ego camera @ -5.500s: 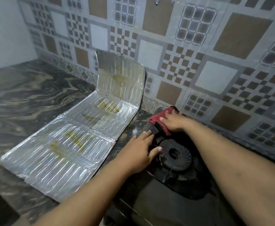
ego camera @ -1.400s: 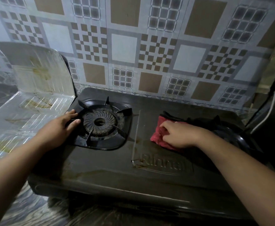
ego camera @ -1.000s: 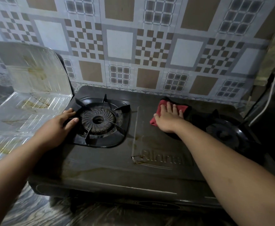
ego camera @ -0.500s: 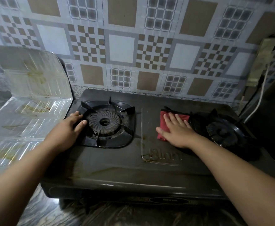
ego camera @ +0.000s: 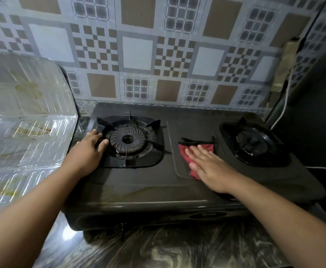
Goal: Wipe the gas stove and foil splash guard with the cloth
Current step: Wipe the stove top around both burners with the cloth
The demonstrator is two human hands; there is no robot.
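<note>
The dark two-burner gas stove (ego camera: 139,182) stands on the marbled worktop (ego camera: 177,250) against the tiled back wall, with the stained foil splash guard (ego camera: 28,132) lying just beside its left edge (rear panel folded upright). The right hand (ego camera: 209,167), fingers straight and flat, presses the red cloth (ego camera: 185,151) onto the stove top between the two burners. The left hand (ego camera: 86,153) rests with relaxed fingers, grasping nothing, on the left edge of the left burner's pan support (ego camera: 150,132).

The gas stove (ego camera: 139,190) sits on the marbled desk (ego camera: 177,252). Right hand (ego camera: 210,167) lies flat, fingers straight, pressing the red cloth (ego camera: 185,151) onto the stove's centre panel. Left hand (ego camera: 86,151) rests at the left burner (ego camera: 127,140). The foil splash guard (ego camera: 26,132) lies left of the stove.
</note>
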